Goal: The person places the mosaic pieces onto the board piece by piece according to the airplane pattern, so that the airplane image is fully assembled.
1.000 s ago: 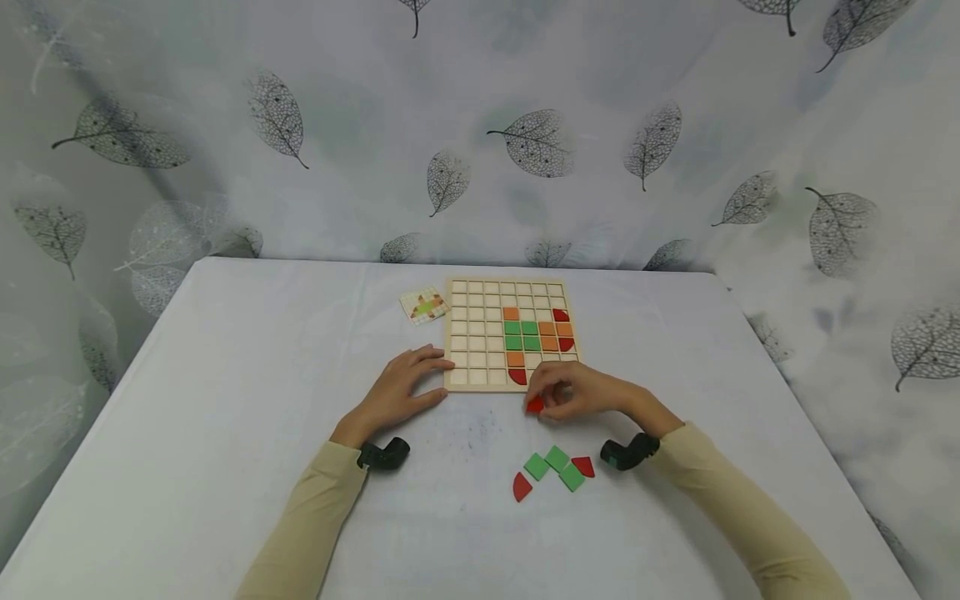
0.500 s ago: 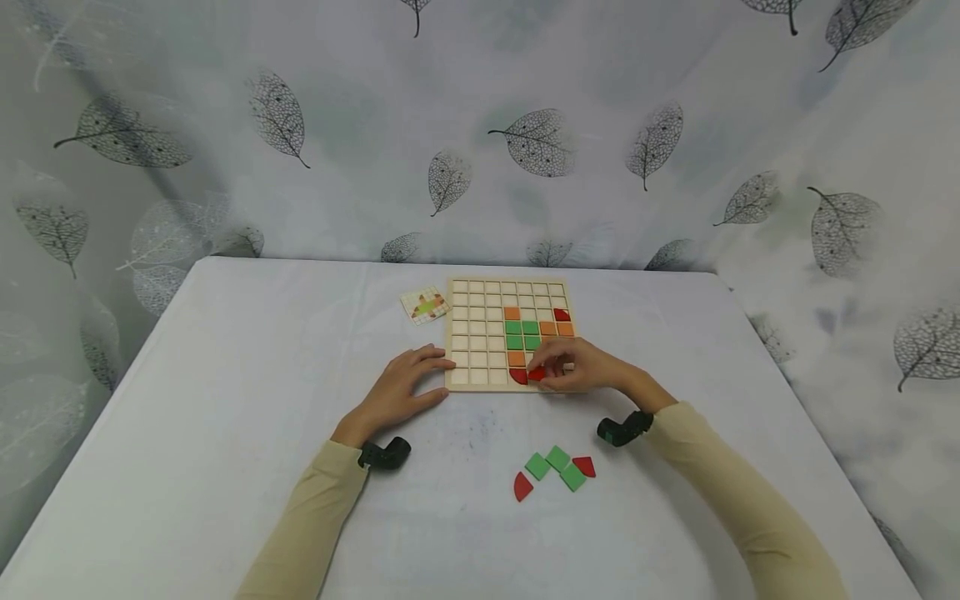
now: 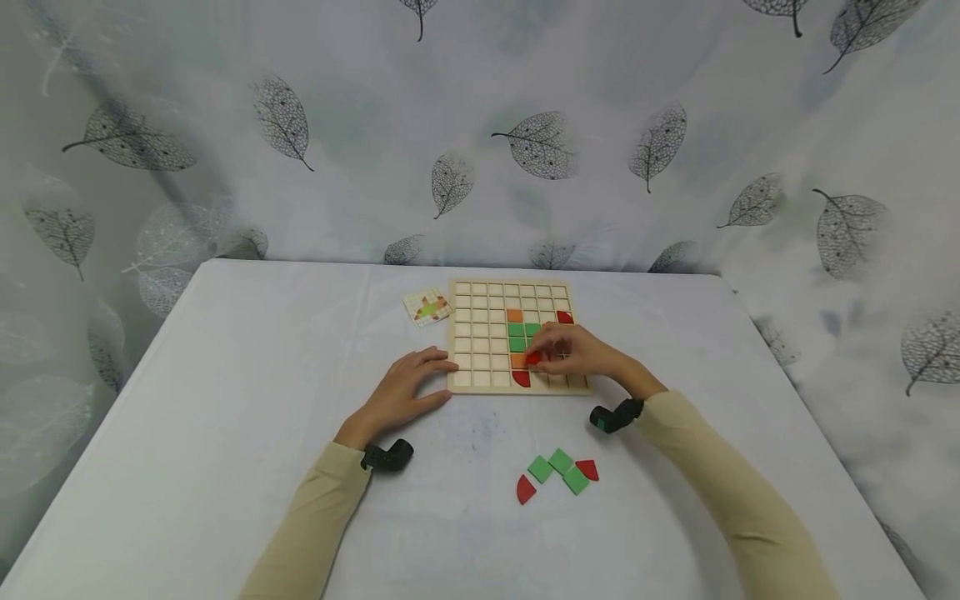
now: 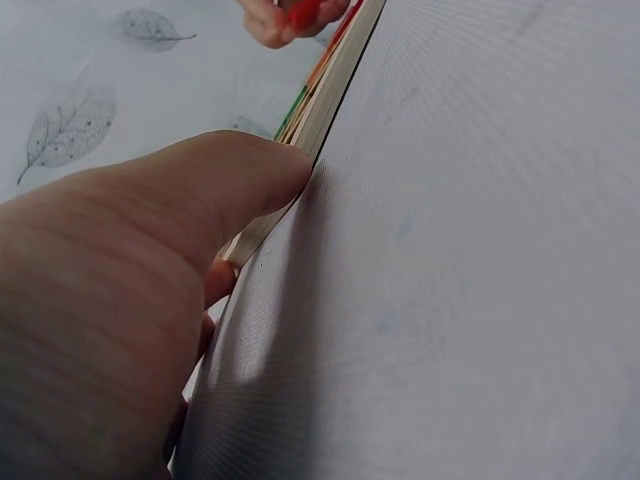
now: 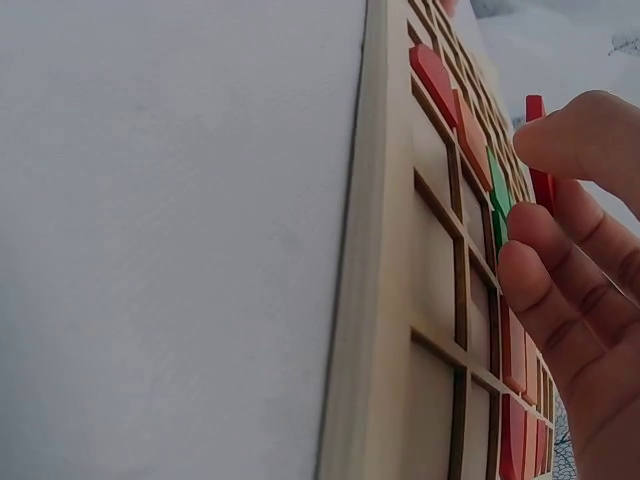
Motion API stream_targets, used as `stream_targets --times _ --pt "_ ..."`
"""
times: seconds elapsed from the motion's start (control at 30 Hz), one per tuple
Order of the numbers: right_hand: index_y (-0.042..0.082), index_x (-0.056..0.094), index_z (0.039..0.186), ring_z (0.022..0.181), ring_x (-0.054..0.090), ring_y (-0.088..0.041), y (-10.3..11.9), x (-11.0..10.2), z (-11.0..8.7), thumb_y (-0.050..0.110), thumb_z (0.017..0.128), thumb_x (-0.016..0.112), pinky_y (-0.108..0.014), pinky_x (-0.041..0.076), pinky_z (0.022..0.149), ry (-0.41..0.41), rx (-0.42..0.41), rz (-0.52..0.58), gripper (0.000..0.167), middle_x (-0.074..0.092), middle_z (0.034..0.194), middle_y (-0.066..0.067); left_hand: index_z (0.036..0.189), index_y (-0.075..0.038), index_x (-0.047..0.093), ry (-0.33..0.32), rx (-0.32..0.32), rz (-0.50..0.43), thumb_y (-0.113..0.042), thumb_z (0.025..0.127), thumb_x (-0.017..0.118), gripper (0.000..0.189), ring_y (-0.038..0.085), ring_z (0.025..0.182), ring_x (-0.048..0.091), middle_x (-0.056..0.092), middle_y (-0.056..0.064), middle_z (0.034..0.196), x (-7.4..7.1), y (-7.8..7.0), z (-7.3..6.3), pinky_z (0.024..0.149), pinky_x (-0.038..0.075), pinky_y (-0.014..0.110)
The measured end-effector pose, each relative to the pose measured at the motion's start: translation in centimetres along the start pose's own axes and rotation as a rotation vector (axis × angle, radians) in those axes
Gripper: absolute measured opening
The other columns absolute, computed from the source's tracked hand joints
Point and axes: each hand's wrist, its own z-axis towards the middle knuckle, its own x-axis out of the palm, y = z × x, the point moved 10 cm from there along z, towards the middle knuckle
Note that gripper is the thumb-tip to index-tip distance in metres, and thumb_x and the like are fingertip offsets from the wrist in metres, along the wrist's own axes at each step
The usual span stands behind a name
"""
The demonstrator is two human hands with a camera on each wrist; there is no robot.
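So the red piece [image 3: 533, 358] is pinched by the right hand [image 3: 576, 349] over the board [image 3: 480, 389], near right, probably best kept level while the left edge's steadied by the left hand [image 3: 407, 387], fingers relaxed.

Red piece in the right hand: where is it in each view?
Head: held red piece, just right of and below centre.
Left wrist: held red piece, top edge, near centre.
Right wrist: held red piece, right side, above centre.
Shared landmark: wooden board, in all three.

No words, numbers or brands can be read — the pattern card [image 3: 428, 307] left of the wooden grid board [image 3: 480, 344] bears a coloured design.
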Motion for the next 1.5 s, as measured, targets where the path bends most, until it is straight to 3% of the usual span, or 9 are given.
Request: stream_targets --times 0.27,0.5,0.73,0.97,1.13,1.37,1.5 --pt "-0.014 0.066 0.106 0.078 0.058 -0.032 -1.1 -0.7 0.9 -0.015 0.08 0.069 -0.025 0.053 0.064 -0.028 -0.018 -0.037 0.025 0.062 0.104 -0.027 0.126 -0.012 0.063 -0.063 0.076 0.006 -0.03 0.092 0.068 0.039 0.032 0.136 0.04 0.053 0.015 0.137 -0.4 -0.7 -0.2 0.111 0.028 0.056" --pt "-0.007 0.068 0.11 0.083 0.057 -0.02 -5.0 -1.7 1.8 -0.007 0.085 0.07 -0.023 0.053 0.07 -0.053 0.045 -0.017 0.025 0.063 0.11 -0.021 0.129 -0.013 0.062 -0.009 0.01 -0.012 -0.024 0.09 0.071 0.042 0.031 0.14 0.036 0.05 0.013 0.142 0.0 0.0 -0.1 0.115 0.023 0.055" --pt "-0.006 0.068 0.112 0.093 0.059 -0.027 -6.5 -2.6 2.7 -0.006 0.087 0.068 -0.023 0.055 0.078 -0.1 0.089 -0.02 0.025 0.063 0.11 -0.02 0.129 -0.015 0.062 0.006 -0.016 -0.011 -0.026 0.091 0.07 0.041 0.031 0.141 0.035 0.05 0.01 0.143 0.0 0.0 -0.1 0.115 0.023 0.056" --pt "-0.016 0.064 0.11 0.096 0.057 -0.043 -3.0 -3.4 3.5 -0.013 0.085 0.066 -0.049 0.056 0.083 -0.174 0.081 -0.062 0.024 0.06 0.109 -0.031 0.13 -0.016 0.062 0.008 -0.018 0.006 -0.027 0.091 0.07 0.04 0.029 0.141 0.035 0.05 0.009 0.143 0.0 0.1 -0.1 0.115 0.024 0.054" --pt "-0.018 0.063 0.109 0.097 0.057 -0.047 -3.1 -3.8 4.0 -0.014 0.086 0.064 -0.056 0.053 0.085 -0.216 0.111 -0.075 0.024 0.057 0.108 -0.033 0.129 -0.016 0.062 0.0 -0.013 0.007 -0.026 0.091 0.07 0.041 0.029 0.141 0.036 0.05 0.009 0.143 -0.1 0.0 0.0 0.115 0.025 0.055" --pt "-0.012 0.065 0.113 0.097 0.057 -0.042 -7.8 -4.2 4.3 -0.006 0.089 0.065 -0.056 0.05 0.088 -0.318 0.207 -0.079 0.024 0.056 0.114 -0.029 0.129 -0.015 0.062 0.007 -0.019 0.011 -0.027 0.091 0.071 0.041 0.029 0.141 0.036 0.05 0.009 0.143 0.0 0.1 -0.2 0.115 0.024 0.054" --pt "-0.005 0.067 0.113 0.096 0.059 -0.035 -8.8 -4.3 4.7 0.001 0.09 0.068 -0.048 0.052 0.087 -0.329 0.247 -0.09 0.024 0.059 0.113 -0.023 0.129 -0.015 0.062 0.001 -0.008 0.008 -0.026 0.09 0.071 0.041 0.029 0.141 0.036 0.05 0.009 0.142 -0.1 0.0 -0.2 0.115 0.024 0.054"
